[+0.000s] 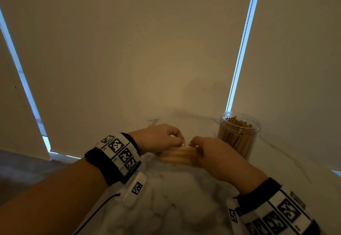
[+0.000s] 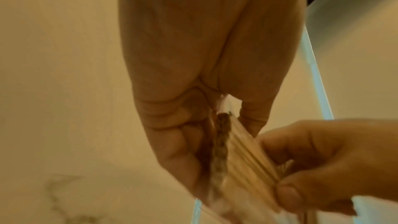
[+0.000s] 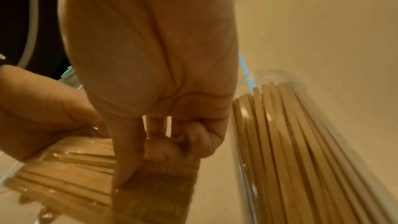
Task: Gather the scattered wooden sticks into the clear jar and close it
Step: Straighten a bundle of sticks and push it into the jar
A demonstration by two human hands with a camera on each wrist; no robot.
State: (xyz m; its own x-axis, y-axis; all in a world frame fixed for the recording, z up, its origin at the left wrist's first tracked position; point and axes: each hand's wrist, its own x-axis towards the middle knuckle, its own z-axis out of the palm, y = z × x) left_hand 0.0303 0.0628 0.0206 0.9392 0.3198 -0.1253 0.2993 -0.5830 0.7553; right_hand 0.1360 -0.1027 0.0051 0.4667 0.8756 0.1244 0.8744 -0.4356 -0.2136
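Note:
A bundle of pale wooden sticks (image 1: pixel 177 156) in shiny clear wrap is held just above the marble table (image 1: pixel 175 197). My left hand (image 1: pixel 180 140) pinches its left end and top; my right hand (image 1: pixel 193 145) grips its right end. The clear jar (image 1: pixel 239 135) stands open to the right of my hands, packed with upright sticks. In the left wrist view the left fingers (image 2: pixel 172 142) close on the bundle's end (image 2: pixel 243 159). The right wrist view shows my right thumb and fingers (image 3: pixel 129 151) curled round the bundle (image 3: pixel 71 168), with the jar (image 3: pixel 301 142) close beside it. No lid is in view.
Pale roller blinds (image 1: pixel 147 50) hang right behind the table, with a bead chain (image 1: pixel 239 59) dropping to just behind the jar. The table's left edge (image 1: pixel 103 196) runs under my left forearm, with dark floor (image 1: pixel 27 170) beyond it.

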